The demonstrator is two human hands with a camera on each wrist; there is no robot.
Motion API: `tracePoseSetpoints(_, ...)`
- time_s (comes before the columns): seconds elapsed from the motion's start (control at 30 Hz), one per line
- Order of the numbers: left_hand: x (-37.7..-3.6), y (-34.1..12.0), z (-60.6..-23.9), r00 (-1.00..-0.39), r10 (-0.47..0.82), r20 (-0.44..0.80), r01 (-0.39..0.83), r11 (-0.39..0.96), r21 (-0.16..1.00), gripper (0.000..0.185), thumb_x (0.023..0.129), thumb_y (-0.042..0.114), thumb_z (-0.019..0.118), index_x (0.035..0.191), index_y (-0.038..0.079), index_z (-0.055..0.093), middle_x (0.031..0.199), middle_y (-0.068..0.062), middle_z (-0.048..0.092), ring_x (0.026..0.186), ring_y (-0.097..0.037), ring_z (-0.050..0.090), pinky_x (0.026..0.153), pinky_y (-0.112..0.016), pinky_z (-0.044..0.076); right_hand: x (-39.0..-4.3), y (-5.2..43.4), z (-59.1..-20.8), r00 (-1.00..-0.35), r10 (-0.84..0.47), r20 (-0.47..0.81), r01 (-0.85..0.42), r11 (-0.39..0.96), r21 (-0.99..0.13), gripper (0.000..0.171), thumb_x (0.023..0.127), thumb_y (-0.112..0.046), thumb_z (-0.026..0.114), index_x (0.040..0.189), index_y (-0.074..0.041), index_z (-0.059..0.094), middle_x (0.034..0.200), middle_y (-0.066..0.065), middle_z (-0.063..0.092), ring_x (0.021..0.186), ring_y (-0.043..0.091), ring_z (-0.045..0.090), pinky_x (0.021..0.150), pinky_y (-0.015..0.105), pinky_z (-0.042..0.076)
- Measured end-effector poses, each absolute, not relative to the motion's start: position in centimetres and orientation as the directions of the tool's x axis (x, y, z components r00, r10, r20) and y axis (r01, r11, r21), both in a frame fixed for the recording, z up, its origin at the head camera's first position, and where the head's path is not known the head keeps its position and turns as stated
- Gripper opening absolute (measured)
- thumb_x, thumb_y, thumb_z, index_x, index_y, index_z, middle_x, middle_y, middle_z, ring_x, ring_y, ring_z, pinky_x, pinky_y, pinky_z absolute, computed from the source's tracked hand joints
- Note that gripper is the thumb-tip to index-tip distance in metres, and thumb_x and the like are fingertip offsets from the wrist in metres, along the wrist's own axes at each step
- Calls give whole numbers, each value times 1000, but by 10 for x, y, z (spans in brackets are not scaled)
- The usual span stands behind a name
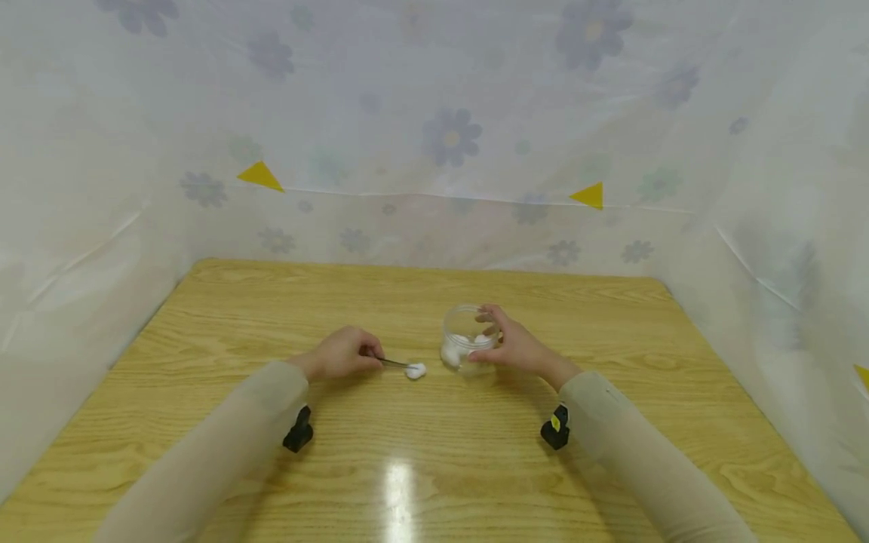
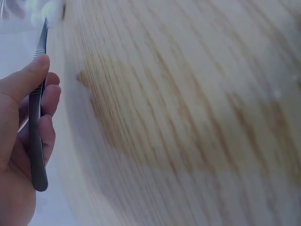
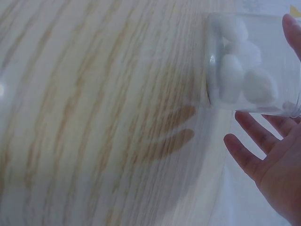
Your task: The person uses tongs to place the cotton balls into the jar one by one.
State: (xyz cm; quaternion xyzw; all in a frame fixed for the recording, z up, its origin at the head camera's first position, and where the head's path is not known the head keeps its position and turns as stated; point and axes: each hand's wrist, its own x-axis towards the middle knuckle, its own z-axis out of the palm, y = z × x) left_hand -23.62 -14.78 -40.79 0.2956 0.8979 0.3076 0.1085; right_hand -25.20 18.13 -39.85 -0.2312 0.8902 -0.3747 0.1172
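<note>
Metal tweezers (image 1: 394,363) are pinched between the thumb and fingers of my left hand (image 1: 345,353). Their tips meet a white cotton ball (image 1: 416,371) left of the jar; whether it touches the table I cannot tell. In the left wrist view the tweezers' rounded end (image 2: 39,181) lies along the palm. My right hand (image 1: 521,350) holds a clear round jar (image 1: 465,313) from its right side, thumb in front and fingers behind. The jar stands upright, uncovered. Several cotton balls (image 3: 258,85) lie at its bottom in the right wrist view.
Both hands work over a wood-grain table (image 1: 407,437). A pale flowered sheet (image 1: 407,98) hangs behind it and along both sides, with yellow triangles (image 1: 261,176) on it. Black wrist cameras (image 1: 297,430) hang beneath the sleeves.
</note>
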Motion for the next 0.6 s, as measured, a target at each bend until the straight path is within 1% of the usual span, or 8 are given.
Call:
tracePoseSetpoints(0.13, -237, -149, -407, -802, 597, -12, 463, 635, 619, 7, 87, 16, 67, 90, 12, 71, 84, 1, 68, 72, -6, 59, 66, -24, 49, -252, 181, -398, -866, -499, -40, -321, 616, -719, 88, 81, -36, 72, 147, -10, 19, 145, 16, 36, 124, 36, 46, 96, 50, 41)
tracePoseSetpoints(0.27, -238, -149, -406, -814, 581, -13, 445, 638, 628, 7, 87, 16, 67, 90, 11, 71, 84, 1, 68, 73, -6, 58, 67, -25, 48, -253, 181, -398, -865, -500, -42, -320, 613, -723, 89, 82, -37, 72, 147, -10, 19, 146, 16, 36, 124, 36, 45, 96, 51, 41)
tracePoseSetpoints(0.4, -239, -149, -403, -830, 558, -12, 422, 642, 640, 7, 87, 16, 66, 91, 11, 71, 85, 0, 68, 74, -9, 60, 68, -26, 48, -253, 181, -399, -865, -500, -37, -324, 613, -721, 89, 81, -38, 72, 147, -10, 19, 145, 16, 36, 124, 36, 46, 95, 50, 42)
tracePoseSetpoints(0.5, -240, -150, -402, -830, 558, -7, 419, 632, 652, 7, 87, 14, 66, 91, 10, 71, 84, -1, 68, 73, -12, 61, 66, -26, 48, -253, 181, -400, -867, -497, -34, -328, 620, -713, 89, 81, -38, 72, 147, -10, 19, 145, 16, 37, 123, 35, 47, 95, 49, 43)
tracePoseSetpoints(0.6, -242, -149, -401, -823, 569, 5, 430, 617, 659, 7, 87, 13, 66, 90, 8, 70, 83, -2, 68, 72, -12, 61, 64, -25, 48, -253, 181, -401, -869, -493, -33, -328, 625, -708, 89, 81, -37, 73, 146, -10, 19, 145, 16, 37, 123, 35, 47, 94, 49, 43)
